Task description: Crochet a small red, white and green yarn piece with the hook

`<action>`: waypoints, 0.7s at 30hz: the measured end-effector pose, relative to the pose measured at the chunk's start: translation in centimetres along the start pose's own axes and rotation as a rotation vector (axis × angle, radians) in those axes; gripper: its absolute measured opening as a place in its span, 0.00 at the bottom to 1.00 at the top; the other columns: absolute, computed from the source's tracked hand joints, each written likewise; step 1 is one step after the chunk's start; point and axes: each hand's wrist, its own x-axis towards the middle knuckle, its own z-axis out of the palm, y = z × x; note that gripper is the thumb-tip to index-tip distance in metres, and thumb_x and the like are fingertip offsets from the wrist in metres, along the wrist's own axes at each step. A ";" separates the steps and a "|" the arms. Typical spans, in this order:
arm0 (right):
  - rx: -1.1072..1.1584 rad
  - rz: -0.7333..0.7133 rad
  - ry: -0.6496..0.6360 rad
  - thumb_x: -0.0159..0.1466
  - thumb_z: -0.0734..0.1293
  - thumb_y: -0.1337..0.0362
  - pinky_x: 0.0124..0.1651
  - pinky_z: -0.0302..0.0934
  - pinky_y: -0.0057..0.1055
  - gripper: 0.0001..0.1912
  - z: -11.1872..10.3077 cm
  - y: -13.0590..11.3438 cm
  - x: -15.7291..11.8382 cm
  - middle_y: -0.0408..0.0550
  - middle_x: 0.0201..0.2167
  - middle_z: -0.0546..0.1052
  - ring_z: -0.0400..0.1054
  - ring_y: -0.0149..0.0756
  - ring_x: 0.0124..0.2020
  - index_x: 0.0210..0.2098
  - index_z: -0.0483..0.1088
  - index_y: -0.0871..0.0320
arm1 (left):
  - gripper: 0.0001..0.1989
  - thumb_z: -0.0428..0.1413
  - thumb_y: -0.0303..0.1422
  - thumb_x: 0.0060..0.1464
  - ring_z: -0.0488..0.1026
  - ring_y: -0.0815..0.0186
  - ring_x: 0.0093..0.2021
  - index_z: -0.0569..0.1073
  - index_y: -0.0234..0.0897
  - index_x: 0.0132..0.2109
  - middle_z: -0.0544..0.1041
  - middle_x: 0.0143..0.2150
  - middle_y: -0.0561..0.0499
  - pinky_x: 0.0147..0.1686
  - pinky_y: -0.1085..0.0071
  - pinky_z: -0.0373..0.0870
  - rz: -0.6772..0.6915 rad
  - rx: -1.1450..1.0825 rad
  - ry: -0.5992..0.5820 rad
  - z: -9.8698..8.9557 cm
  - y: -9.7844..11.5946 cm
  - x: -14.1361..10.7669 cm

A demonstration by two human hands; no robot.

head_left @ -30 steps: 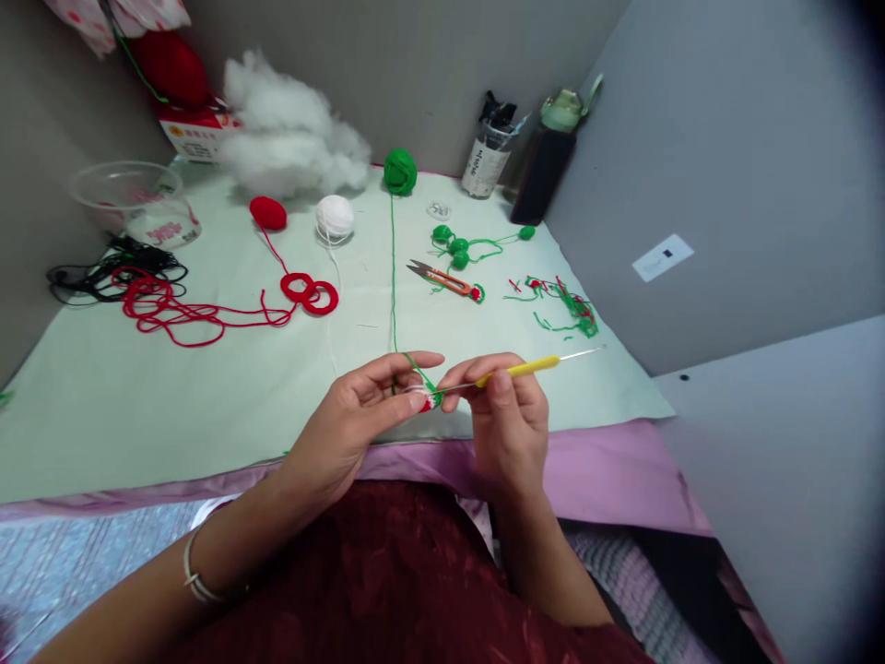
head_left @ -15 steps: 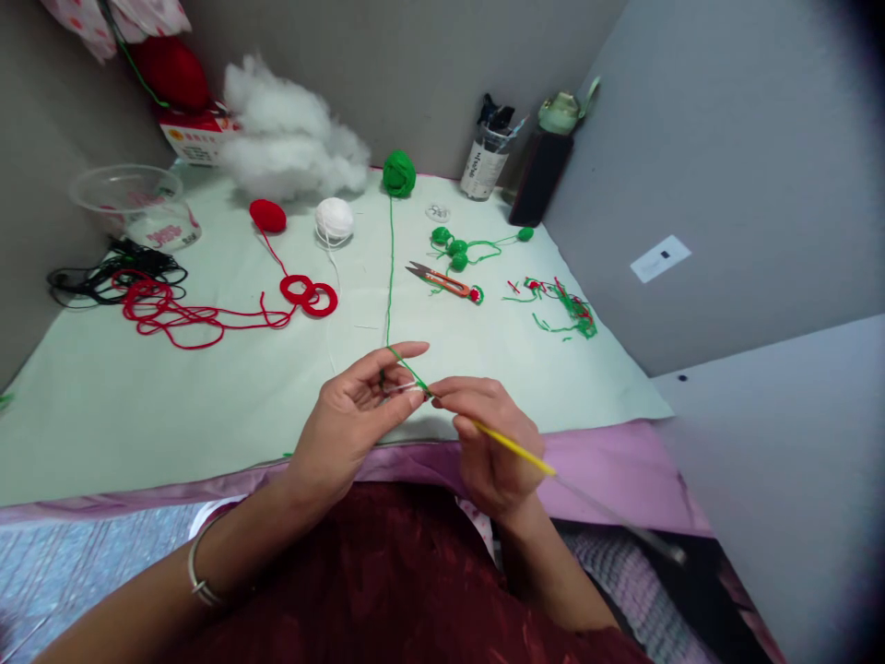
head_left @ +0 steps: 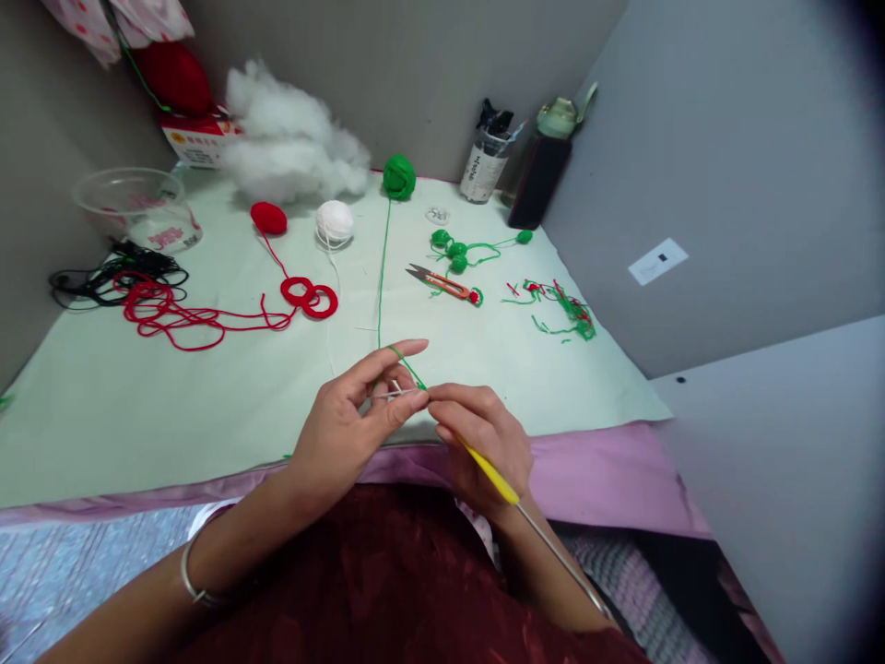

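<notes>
Green yarn (head_left: 421,385), pinched in left hand (head_left: 346,420), beside right hand (head_left: 488,443) closed around yellow hook (head_left: 494,475)

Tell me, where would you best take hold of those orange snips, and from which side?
Probably by the middle of the orange handle, pinched across its width from above and the near right. The snips lie flat, pointed blades aimed left and slightly away. A small red-and-green piece sits at the handle's end, so mid-handle should avoid both.
</notes>
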 end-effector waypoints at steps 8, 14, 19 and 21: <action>-0.053 -0.039 -0.041 0.73 0.63 0.71 0.41 0.78 0.34 0.16 -0.2 -0.1 0.6 0.53 0.44 0.84 0.81 0.38 0.43 0.57 0.73 0.54 | 0.17 0.67 0.36 0.59 0.72 0.67 0.36 0.84 0.46 0.55 0.76 0.34 0.55 0.41 0.71 0.68 0.011 -0.116 -0.019 0.0 -0.2 0.3; -0.085 -0.079 -0.018 0.71 0.65 0.72 0.43 0.79 0.37 0.19 0.2 -0.2 0.3 0.56 0.46 0.84 0.80 0.42 0.45 0.60 0.73 0.55 | 0.16 0.68 0.30 0.57 0.63 0.74 0.29 0.85 0.46 0.52 0.72 0.31 0.57 0.31 0.78 0.62 -0.147 -0.398 -0.019 0.5 -0.3 0.0; -0.121 -0.063 0.088 0.70 0.67 0.71 0.45 0.79 0.42 0.23 0.9 -0.1 -0.6 0.53 0.49 0.84 0.80 0.45 0.47 0.63 0.72 0.49 | 0.17 0.67 0.29 0.58 0.73 0.70 0.36 0.83 0.41 0.55 0.78 0.35 0.53 0.40 0.75 0.70 -0.335 -0.631 -0.150 0.7 -0.4 0.0; -0.156 -0.089 0.121 0.69 0.68 0.72 0.44 0.80 0.42 0.23 1.0 0.1 -0.9 0.51 0.50 0.84 0.80 0.44 0.47 0.60 0.74 0.47 | 0.17 0.67 0.29 0.59 0.75 0.68 0.40 0.83 0.41 0.55 0.80 0.39 0.51 0.45 0.73 0.72 -0.371 -0.667 -0.179 0.7 -0.6 0.1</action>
